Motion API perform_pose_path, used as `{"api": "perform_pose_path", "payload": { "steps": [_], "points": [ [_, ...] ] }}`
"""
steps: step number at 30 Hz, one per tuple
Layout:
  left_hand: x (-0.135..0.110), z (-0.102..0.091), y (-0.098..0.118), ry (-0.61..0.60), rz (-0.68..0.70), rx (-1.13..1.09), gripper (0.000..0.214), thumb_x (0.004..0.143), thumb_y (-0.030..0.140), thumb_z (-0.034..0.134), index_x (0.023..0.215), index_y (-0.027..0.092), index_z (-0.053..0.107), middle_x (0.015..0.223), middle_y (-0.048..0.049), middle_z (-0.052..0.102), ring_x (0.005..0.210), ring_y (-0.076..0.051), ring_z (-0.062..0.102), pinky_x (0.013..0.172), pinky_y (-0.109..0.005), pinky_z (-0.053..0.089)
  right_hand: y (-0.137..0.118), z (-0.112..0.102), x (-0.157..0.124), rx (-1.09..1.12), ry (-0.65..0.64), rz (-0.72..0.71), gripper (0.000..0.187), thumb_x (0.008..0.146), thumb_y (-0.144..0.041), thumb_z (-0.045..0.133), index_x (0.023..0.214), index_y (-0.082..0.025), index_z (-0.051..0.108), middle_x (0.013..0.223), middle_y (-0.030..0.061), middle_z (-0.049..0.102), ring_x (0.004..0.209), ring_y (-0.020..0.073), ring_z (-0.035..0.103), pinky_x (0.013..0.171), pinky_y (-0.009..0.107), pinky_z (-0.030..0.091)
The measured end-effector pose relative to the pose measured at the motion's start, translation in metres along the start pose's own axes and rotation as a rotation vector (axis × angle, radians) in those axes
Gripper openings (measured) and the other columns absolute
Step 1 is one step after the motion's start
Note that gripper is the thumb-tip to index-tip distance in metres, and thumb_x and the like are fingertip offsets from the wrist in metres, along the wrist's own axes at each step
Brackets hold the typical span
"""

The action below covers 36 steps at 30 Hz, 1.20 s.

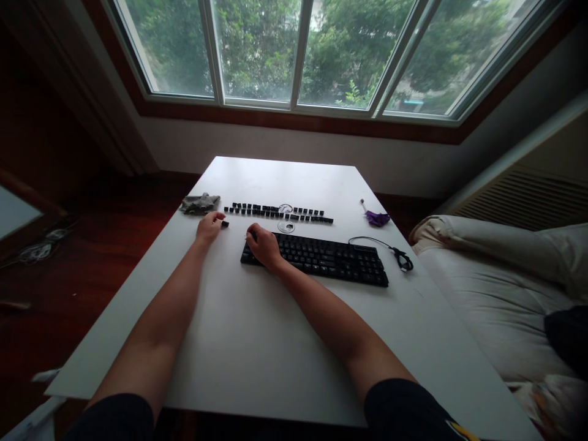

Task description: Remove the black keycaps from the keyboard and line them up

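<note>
My left hand (210, 227) rests at the left of the white table, its fingers loosely bent and a little apart. A black keycap (225, 224) lies right by its fingertips; no grip on it shows. My right hand (264, 244) is over the left end of a black keyboard (321, 256), fingers curled together in a pinch. A small dark bit shows at those fingertips, too small to tell whether it is a loose keycap or part of the keyboard. Beyond the hands, several loose black keycaps (261, 213) lie in rows.
A grey cloth (201, 203) lies at the table's left edge. Two ring-shaped wire-like items, one a keycap puller perhaps (286, 226), sit behind the keyboard. A purple item with a thin handle (377, 218) and a coiled cable (403, 260) are rightward. A sofa (487, 300) adjoins the table (257, 343).
</note>
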<state>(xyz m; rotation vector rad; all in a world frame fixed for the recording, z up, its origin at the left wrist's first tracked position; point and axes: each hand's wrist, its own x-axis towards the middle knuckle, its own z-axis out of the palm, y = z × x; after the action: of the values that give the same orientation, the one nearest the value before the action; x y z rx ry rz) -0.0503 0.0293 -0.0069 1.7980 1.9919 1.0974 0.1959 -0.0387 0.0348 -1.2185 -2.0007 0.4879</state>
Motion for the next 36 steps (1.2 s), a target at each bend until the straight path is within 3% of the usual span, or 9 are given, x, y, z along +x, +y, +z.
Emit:
{"api": "perform_pose_path", "payload": {
  "steps": [6, 16, 23, 36],
  "points": [
    [-0.006, -0.006, -0.001, -0.096, 0.080, 0.052, 0.029, 0.078, 0.025, 0.059, 0.103, 0.022, 0.073, 0.095, -0.0042, 0.070, 0.085, -0.020, 0.061, 0.083, -0.031, 0.049, 0.000, 0.000, 0.000, -0.003, 0.002, -0.006, 0.015, 0.096, -0.031, 0.048, 0.099, -0.025, 0.061, 0.084, 0.0007, 0.069, 0.075, 0.0184, 0.061, 0.070, 0.027, 0.037],
    [-0.004, -0.004, 0.003, -0.022, 0.125, 0.223, 0.027, 0.083, 0.021, 0.056, 0.105, 0.021, 0.072, 0.108, -0.0077, 0.066, 0.097, -0.022, 0.059, 0.094, -0.034, 0.047, -0.004, -0.004, -0.002, 0.007, -0.013, 0.016, 0.015, 0.096, -0.030, 0.049, 0.099, -0.025, 0.062, 0.087, 0.0010, 0.069, 0.079, 0.0183, 0.062, 0.073, 0.026, 0.040],
    [0.003, -0.002, 0.004, 0.128, 0.133, 0.250, 0.031, 0.085, 0.018, 0.054, 0.111, 0.023, 0.070, 0.106, -0.0079, 0.064, 0.099, -0.024, 0.059, 0.097, -0.035, 0.047, -0.003, -0.005, -0.002, 0.001, -0.018, 0.011, 0.014, 0.096, -0.031, 0.050, 0.099, -0.025, 0.062, 0.088, 0.0011, 0.069, 0.081, 0.0183, 0.063, 0.074, 0.026, 0.040],
    [-0.003, -0.001, 0.012, 0.080, 0.120, 0.299, 0.026, 0.089, 0.022, 0.052, 0.106, 0.022, 0.072, 0.104, -0.0095, 0.070, 0.097, -0.026, 0.062, 0.092, -0.037, 0.048, -0.003, -0.004, -0.002, 0.006, -0.010, -0.003, 0.013, 0.096, -0.030, 0.050, 0.099, -0.025, 0.061, 0.089, 0.0009, 0.070, 0.082, 0.0185, 0.064, 0.075, 0.026, 0.041]
  ]
}}
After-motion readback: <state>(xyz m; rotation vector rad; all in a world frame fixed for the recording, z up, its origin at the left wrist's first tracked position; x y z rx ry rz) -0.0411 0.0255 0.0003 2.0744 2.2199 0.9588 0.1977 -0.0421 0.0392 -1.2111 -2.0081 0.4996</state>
